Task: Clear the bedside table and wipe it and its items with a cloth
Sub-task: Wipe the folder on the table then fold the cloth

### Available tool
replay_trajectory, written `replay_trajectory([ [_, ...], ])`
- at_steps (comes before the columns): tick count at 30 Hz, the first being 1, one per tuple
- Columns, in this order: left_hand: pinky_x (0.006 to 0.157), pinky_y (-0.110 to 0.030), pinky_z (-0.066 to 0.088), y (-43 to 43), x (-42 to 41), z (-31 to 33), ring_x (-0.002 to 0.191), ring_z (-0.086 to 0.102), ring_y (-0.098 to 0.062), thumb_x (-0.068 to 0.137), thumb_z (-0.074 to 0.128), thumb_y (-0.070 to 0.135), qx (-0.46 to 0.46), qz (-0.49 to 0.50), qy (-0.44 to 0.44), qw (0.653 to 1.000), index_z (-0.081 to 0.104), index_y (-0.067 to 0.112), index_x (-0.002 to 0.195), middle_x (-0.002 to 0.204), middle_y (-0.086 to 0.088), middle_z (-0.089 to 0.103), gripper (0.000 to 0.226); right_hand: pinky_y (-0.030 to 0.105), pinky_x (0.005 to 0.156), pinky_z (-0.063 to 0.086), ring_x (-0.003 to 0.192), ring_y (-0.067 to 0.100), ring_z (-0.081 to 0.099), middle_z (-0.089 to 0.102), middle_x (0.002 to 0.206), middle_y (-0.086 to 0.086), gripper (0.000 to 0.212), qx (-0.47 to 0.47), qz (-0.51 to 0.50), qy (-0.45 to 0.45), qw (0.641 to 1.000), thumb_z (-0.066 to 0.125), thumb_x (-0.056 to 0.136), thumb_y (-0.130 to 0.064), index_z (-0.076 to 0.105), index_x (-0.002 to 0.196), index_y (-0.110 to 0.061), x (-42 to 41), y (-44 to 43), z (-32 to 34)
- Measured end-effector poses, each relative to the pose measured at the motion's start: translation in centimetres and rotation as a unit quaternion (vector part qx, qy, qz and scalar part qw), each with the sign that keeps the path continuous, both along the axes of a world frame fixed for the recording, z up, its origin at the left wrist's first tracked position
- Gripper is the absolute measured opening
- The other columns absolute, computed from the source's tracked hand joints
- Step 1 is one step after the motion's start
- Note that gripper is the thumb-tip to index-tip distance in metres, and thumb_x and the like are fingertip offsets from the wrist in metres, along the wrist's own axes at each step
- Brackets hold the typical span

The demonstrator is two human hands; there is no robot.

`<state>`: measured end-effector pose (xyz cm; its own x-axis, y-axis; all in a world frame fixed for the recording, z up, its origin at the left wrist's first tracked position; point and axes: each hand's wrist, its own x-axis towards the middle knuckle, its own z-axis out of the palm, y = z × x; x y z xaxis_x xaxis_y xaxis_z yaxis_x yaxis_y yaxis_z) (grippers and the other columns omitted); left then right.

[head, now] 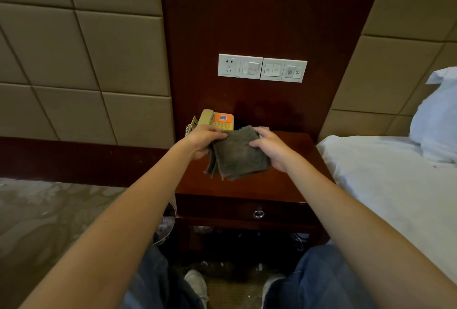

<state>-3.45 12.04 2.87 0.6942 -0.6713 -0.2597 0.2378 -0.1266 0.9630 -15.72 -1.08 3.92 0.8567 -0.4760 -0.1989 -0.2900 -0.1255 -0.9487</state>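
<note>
Currently holding a folded grey cloth (237,155) up in the air over the bedside table (284,185), clear of the wood. Gripping its upper left edge with the left hand (201,141), fingers curled over the top of the fabric. Pinching its upper right corner with the right hand (272,149), fingers bent round the back, thumb on the near face. Hanging in several layers, lower corners loose and pointing down toward the front of the tabletop. Behind the left hand, at the back left corner of the table: a beige telephone (217,120) with an orange face, handset on its cradle, coiled cord at its left side. Just behind the right fingers, perhaps a small pale item; too hidden to identify. On the dark wood wall above: a white switch plate (262,68), socket at its left end. Below the tabletop: a drawer with a metal ring pull (258,214), then an open shelf, contents too dark to make out. Left of the table, on patterned carpet: a bin (166,224), partly hidden by the left forearm. Right of the table, close against it: a bed (383,185) in white sheets, pillow (437,115) at the head. At the bottom of view: blue jeans and pale shoes.
</note>
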Motion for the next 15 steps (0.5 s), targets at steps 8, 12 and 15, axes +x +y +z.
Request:
replay_trajectory([
  [8, 0.100, -0.041, 0.045, 1.3, 0.4, 0.1, 0.114, 0.054, -0.029, 0.093, 0.051, 0.012, -0.012, -0.071, 0.096, 0.993, 0.048, 0.007, 0.118, 0.123, -0.016, 0.052, 0.026, 0.038, 0.093, 0.043, 0.117, 0.022, 0.052, 0.058, 0.123, 0.003, 0.042, 0.038, 0.005, 0.020, 0.999, 0.056, 0.092, -0.037, 0.053, 0.128, -0.015, 0.5, -0.1, -2.4],
  [12, 0.083, -0.035, 0.049, 2.6, 2.3, -1.6, 0.097, 0.057, -0.024, 0.086, 0.050, 0.012, -0.027, -0.060, 0.122, 0.990, 0.048, 0.007, 0.120, 0.110, -0.013, 0.056, 0.034, 0.038, 0.081, 0.052, 0.102, 0.024, 0.063, 0.067, 0.110, 0.007, 0.036, 0.194, 0.002, -0.015, 0.981, 0.053, 0.093, -0.040, 0.062, 0.118, -0.016, 2.1, 0.4, -3.6],
  [15, 0.081, -0.036, 0.050, 3.4, 4.2, -4.7, 0.099, 0.058, -0.025, 0.090, 0.051, 0.014, 0.021, -0.035, 0.117, 0.992, 0.053, 0.008, 0.117, 0.112, -0.013, 0.058, 0.027, 0.036, 0.078, 0.051, 0.105, 0.027, 0.062, 0.065, 0.114, 0.012, 0.021, 0.146, -0.020, -0.019, 0.989, 0.059, 0.092, -0.022, 0.064, 0.108, -0.010, 4.5, 1.7, -6.4],
])
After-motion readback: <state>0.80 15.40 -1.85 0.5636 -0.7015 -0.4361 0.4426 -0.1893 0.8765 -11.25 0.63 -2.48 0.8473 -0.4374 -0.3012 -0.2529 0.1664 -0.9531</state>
